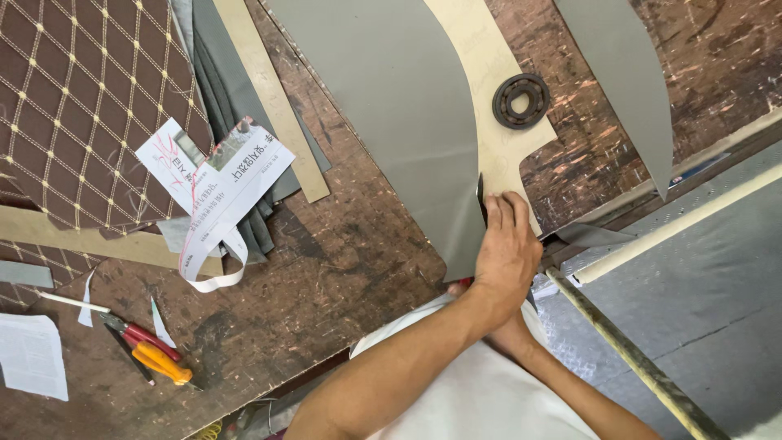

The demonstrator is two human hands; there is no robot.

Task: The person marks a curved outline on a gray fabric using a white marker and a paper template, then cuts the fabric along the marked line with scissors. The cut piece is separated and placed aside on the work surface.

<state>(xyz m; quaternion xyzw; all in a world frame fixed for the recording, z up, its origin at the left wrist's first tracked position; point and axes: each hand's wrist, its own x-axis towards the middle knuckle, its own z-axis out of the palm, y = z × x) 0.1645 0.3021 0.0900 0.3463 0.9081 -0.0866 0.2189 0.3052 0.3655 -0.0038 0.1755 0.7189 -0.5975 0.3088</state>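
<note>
At the lower edge of the grey curved sheet of upholstery material, my left hand presses flat, fingers closed on a thin dark blade run along the pale beige curved cardboard template; my right hand sits under that wrist, grip I cannot tell. Risk as I judge it: the template could shift under the black ring-shaped bearing weight, so the blade wanders or nicks fingers. Surface is a scarred brown wooden workbench; left of the sheet lie orange-handled snips and brown quilted diamond-stitched fabric.
</note>
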